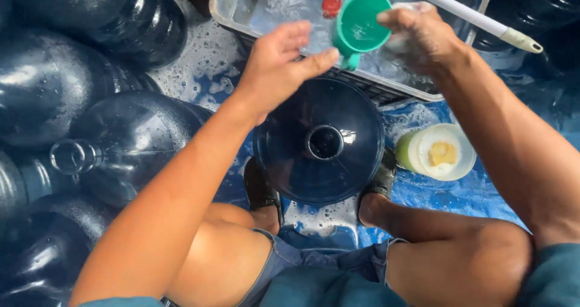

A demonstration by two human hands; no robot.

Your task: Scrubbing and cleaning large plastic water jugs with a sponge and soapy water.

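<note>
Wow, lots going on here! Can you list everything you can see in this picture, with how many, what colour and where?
Upright water jug: one, dark blue, centre, mouth up, between the feet.
Lying water jugs: several, dark blue, wet, piled at left; more at top right.
Green cup: one, teal, above the upright jug, held at the tub's edge.
Tub: one, clear plastic, top centre, holding soapy water.
Red caps: about three, red, floating in the tub.
White pole: one, white, slanting across the top right.
Small tub: one, pale yellow-green, something yellow inside, right of the jug.
Tarp: one, blue, wet, underneath.
Left hand: open, by the cup's handle.
Right hand: holding the cup's rim.
</note>
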